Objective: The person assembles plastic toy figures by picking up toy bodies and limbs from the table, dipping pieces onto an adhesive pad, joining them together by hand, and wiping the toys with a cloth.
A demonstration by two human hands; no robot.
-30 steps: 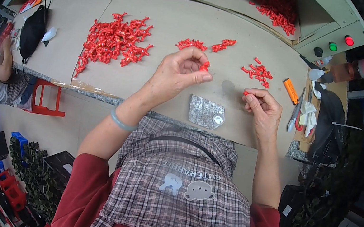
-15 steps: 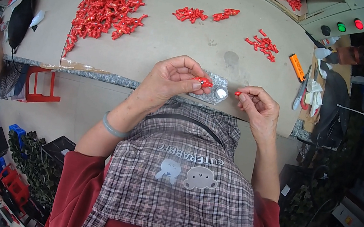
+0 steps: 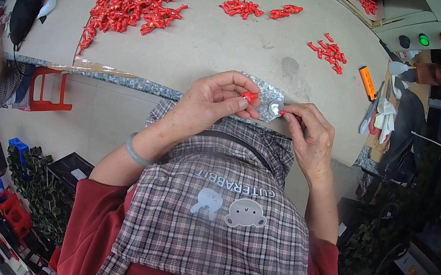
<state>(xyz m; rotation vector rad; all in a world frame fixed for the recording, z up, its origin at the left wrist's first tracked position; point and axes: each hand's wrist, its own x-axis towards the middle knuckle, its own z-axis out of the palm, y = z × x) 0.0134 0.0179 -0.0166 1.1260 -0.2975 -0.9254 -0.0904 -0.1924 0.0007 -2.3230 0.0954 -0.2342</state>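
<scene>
Grips a red figurine (image 3: 249, 97) between thumb and fingertips of the left hand (image 3: 216, 99), at the left side of a grey speckled slab (image 3: 270, 91) near the front edge of the table (image 3: 188, 53). Pinches a small red part (image 3: 282, 113) in the right hand (image 3: 310, 134), beside the slab's white spot (image 3: 275, 107), too close to tell touching from apart. Has a large red heap (image 3: 129, 3) farther off to the left, small red clusters (image 3: 241, 8) mid-table, and loose red pieces (image 3: 329, 54) on the right.
</scene>
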